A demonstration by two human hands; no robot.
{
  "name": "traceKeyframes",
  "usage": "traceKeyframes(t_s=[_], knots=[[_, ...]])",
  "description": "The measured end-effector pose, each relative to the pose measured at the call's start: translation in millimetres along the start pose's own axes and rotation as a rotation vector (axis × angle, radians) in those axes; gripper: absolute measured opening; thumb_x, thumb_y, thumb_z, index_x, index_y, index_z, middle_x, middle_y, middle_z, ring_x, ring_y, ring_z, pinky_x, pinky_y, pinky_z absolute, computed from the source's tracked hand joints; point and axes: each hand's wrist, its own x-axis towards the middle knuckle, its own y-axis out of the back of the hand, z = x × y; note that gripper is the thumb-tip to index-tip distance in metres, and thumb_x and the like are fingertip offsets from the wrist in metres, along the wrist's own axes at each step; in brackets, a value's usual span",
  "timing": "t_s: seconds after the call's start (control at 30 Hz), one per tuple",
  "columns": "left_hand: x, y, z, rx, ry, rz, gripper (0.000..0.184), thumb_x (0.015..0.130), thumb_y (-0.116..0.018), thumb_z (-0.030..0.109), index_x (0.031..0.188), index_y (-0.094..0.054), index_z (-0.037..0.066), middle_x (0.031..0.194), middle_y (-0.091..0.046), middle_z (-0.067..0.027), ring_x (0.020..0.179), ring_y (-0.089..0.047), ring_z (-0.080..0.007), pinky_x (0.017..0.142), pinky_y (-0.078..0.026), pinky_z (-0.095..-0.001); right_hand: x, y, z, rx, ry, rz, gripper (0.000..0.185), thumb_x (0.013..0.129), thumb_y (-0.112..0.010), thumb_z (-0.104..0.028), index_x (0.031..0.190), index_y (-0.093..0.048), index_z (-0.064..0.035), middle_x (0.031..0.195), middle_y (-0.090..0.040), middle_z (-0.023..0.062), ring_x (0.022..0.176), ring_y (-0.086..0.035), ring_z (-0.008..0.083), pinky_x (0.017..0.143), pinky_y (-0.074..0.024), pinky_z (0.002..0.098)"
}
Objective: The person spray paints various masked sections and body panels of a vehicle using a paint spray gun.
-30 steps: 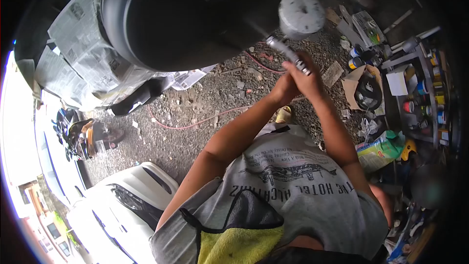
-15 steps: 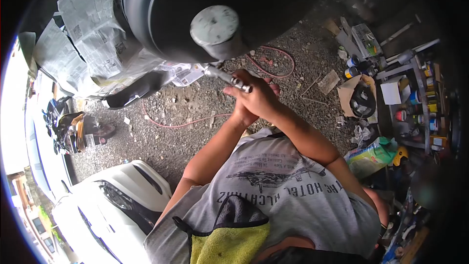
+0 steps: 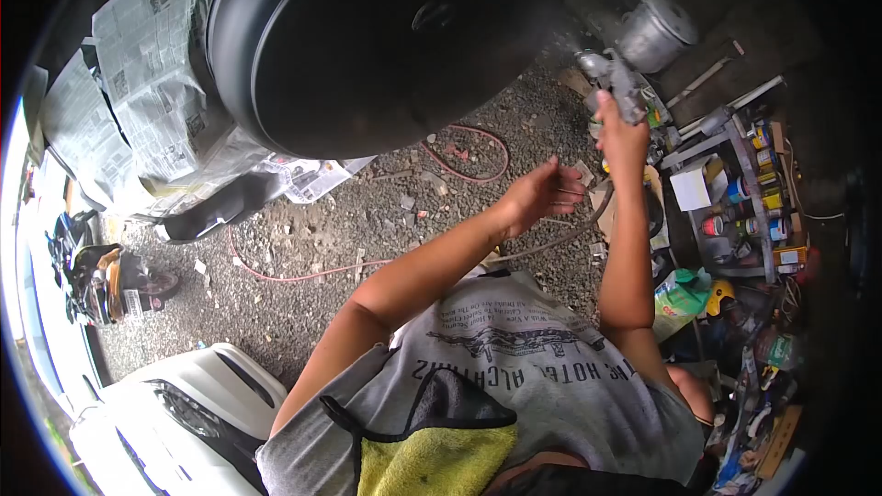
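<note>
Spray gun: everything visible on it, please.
The spray gun is silver-grey and looks metal, with a scuffed round cup beyond its body in the picture. The cup is tilted, its flat end turned to the picture's right. The nozzle faces the dark rounded panel, apart from it, with a faint haze in front. The right hand grips the handle, thumb up along it, and hides the lower part, so any hose joint cannot be seen.

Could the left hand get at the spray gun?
Probably yes: the left hand looks empty, and nothing visible blocks its way to the spray gun, though the right hand holds it.
</note>
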Motion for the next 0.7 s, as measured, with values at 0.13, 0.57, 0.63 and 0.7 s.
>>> traceKeyframes(t_s=[0.13,0.57,0.63,0.7], knots=[[1.1,-0.8,-1.0,0.121,0.022,0.125,0.043,0.108,-0.039,0.037,0.129,-0.057,0.004,0.117,-0.065,-0.0096,0.112,-0.061,-0.0218,0.098,-0.048,-0.0396,19.3,17.1,-9.2,0.01,-0.009,0.088,0.031,0.095,-0.07,-0.034,0.088,-0.065,-0.0037,0.074,-0.062,0.0006,0.046,-0.048,0.0067,0.042,-0.0388,0.0251],[-97.4,-7.7,34.9,0.017,-0.305,0.2,0.048,0.107,-0.037,0.037,0.14,-0.049,0.004,0.134,-0.059,-0.0135,0.124,-0.056,-0.0266,0.106,-0.043,-0.0449,-108.5,-88.8,-59.6,0.089,0.129,-0.403,0.029,0.093,-0.073,-0.025,0.105,-0.062,-0.0017,0.082,-0.065,0.0048,0.067,-0.062,0.0148,0.06,-0.05,0.0306],[-129.8,-1.6,36.5,-0.051,-0.373,0.239,0.051,0.106,-0.036,0.037,0.145,-0.043,0.004,0.141,-0.054,-0.0137,0.131,-0.051,-0.0287,0.11,-0.039,-0.0477,-133.7,-114.3,-64.5,0.019,0.237,-0.461,0.029,0.092,-0.074,-0.025,0.105,-0.061,-0.0019,0.085,-0.068,0.0119,0.075,-0.066,0.0204,0.066,-0.0512,0.0363],[-167.0,-3.3,41.0,-0.122,-0.439,0.322,0.052,0.106,-0.036,0.036,0.147,-0.041,0.003,0.144,-0.051,-0.0135,0.134,-0.049,-0.0277,0.113,-0.036,-0.0463,-161.2,-137.6,-79.8,0.066,0.332,-0.541,0.03,0.091,-0.075,-0.026,0.104,-0.06,-0.0023,0.082,-0.068,0.0132,0.072,-0.066,0.0222,0.065,-0.0512,0.037]])
